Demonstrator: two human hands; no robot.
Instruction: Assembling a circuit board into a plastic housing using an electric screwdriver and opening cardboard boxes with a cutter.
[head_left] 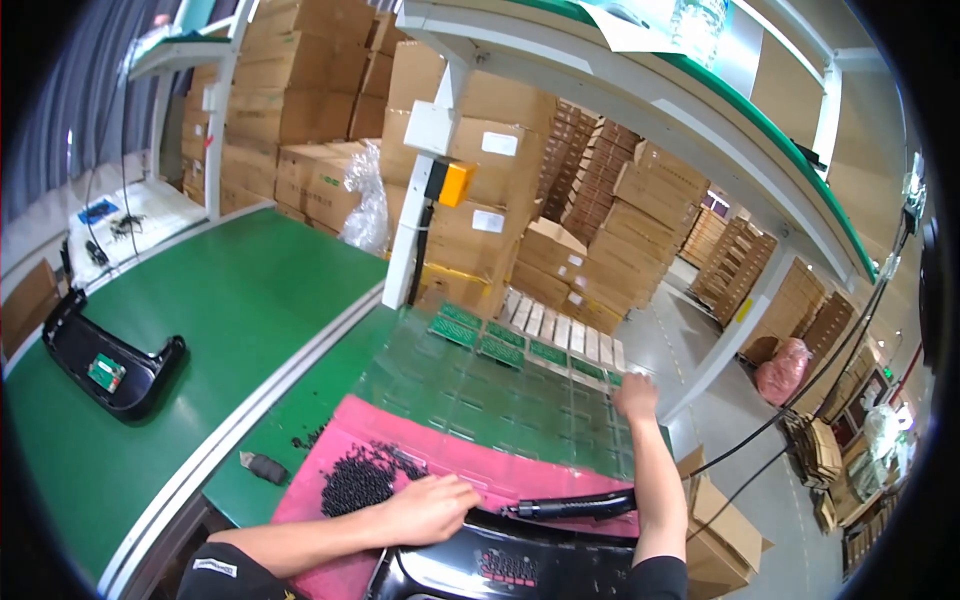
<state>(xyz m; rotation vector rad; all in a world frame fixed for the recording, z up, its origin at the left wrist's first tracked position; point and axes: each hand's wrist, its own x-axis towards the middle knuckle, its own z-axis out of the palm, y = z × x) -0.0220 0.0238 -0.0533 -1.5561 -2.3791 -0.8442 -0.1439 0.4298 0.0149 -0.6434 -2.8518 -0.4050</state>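
Observation:
A glossy black plastic housing (440, 570) lies at the near edge in front of me. My left hand (435, 508) is above its far edge with fingers bent and close together; whatever they hold is hidden. Beside that hand a heap of small black pieces, like screws, (358, 482) rests on a pink mat (345, 425). A black electric screwdriver (575, 506) lies across the mat. My right hand (636, 395) reaches to the far right corner of a clear compartment tray (480, 410), fingers curled closed beside the green circuit boards (503, 345); its fingertips are hidden.
A white post (410, 200) with a yellow-and-black device stands behind the tray. At left, another black housing (120, 370) with a small circuit board sits on the green bench. A short dark tool bit (265, 467) lies near the mat. An opened carton (720, 540) stands at right.

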